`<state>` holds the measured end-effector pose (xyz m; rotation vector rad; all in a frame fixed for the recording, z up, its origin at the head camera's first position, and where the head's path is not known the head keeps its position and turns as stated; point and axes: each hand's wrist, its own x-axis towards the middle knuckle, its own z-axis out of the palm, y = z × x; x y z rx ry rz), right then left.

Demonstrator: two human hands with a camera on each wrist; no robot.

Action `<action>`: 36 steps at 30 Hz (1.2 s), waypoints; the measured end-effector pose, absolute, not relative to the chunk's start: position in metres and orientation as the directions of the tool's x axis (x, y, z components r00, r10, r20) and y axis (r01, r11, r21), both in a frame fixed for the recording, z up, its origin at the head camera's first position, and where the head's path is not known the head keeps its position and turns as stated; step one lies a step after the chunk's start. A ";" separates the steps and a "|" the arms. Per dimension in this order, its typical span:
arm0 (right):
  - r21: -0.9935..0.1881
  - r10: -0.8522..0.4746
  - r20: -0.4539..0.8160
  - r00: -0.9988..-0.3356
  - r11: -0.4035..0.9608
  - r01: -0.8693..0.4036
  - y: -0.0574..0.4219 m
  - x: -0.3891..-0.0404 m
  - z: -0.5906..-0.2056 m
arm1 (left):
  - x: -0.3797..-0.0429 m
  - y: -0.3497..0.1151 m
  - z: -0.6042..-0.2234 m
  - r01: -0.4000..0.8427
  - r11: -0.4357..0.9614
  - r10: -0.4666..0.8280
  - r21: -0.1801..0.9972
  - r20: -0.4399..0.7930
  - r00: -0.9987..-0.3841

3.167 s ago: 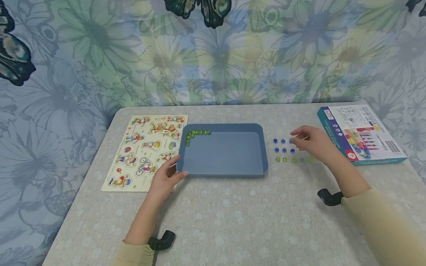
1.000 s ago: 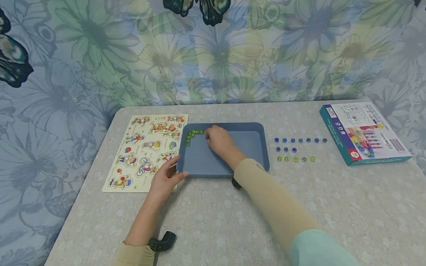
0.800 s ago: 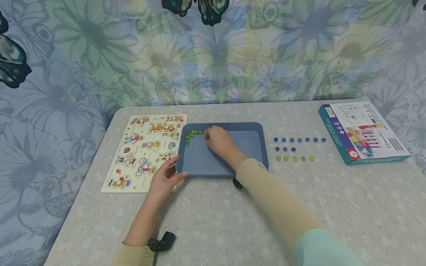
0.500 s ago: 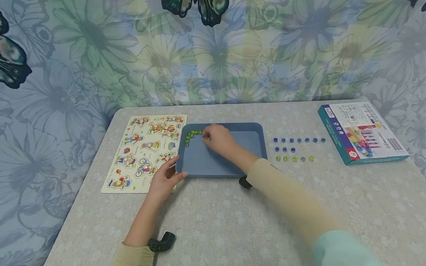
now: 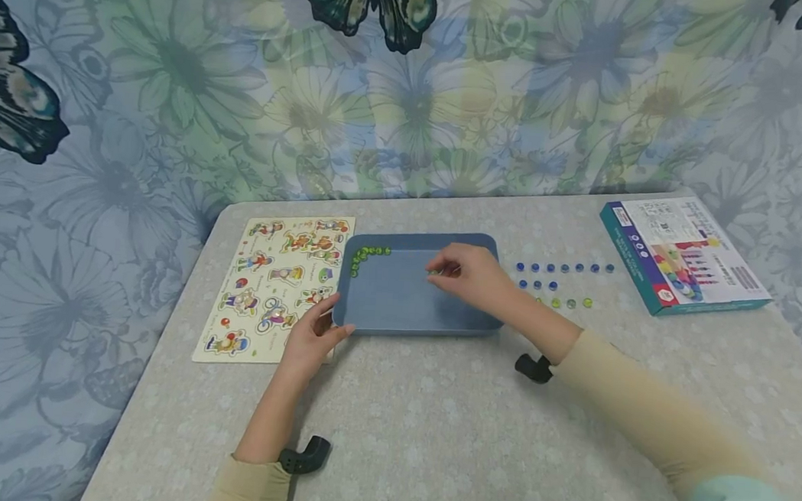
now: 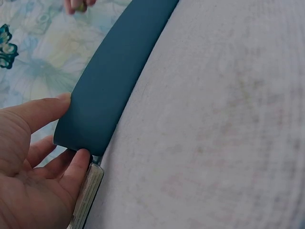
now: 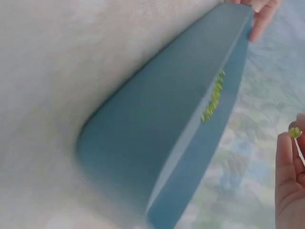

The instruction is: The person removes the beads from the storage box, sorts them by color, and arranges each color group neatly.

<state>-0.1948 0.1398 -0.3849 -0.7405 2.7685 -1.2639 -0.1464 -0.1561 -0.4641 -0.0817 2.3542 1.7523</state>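
The blue tray (image 5: 398,304) lies flat on the table, and my left hand (image 5: 309,341) grips its near left corner. In the left wrist view that hand's thumb (image 6: 52,107) is against the tray's edge, with the other fingers around the corner. Over the tray's right half, my right hand (image 5: 471,278) pinches one small yellow-green bead (image 7: 295,132) between thumb and fingertips. Several green beads (image 5: 366,251) line the tray's far left corner in an L shape. Right of the tray are two rows of blue beads (image 5: 564,268) and one row of green beads (image 5: 572,303), partly hidden behind my right hand.
A cream picture board (image 5: 251,326) with cartoon figures lies against the tray's left side. A flat teal-and-white box (image 5: 690,257) rests at the table's far right. Behind the table hangs a flowered cloth (image 5: 417,106) with butterflies.
My right hand has left the far end of the green bead row in the tray and moved right, carrying a green bead. My left hand stays at the corner.
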 end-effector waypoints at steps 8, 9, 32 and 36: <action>-0.702 -0.331 0.226 -0.916 0.597 -0.389 0.215 -0.166 -0.373 | -0.146 -0.155 -0.463 -0.166 0.290 0.085 0.942 -0.199 -0.976; -0.693 -0.306 0.226 -0.925 0.617 -0.373 0.228 -0.164 -0.374 | -0.146 -0.154 -0.463 -0.167 0.290 0.087 0.942 -0.200 -0.976; -0.541 -0.062 -0.177 -0.982 0.840 0.044 0.370 -0.153 -0.437 | -0.146 -0.154 -0.457 -0.182 0.277 0.094 0.943 -0.215 -0.972; -0.519 -0.058 -0.191 -0.980 0.854 0.050 0.369 -0.158 -0.441 | -0.148 -0.156 -0.465 -0.176 0.265 0.103 0.948 -0.210 -0.972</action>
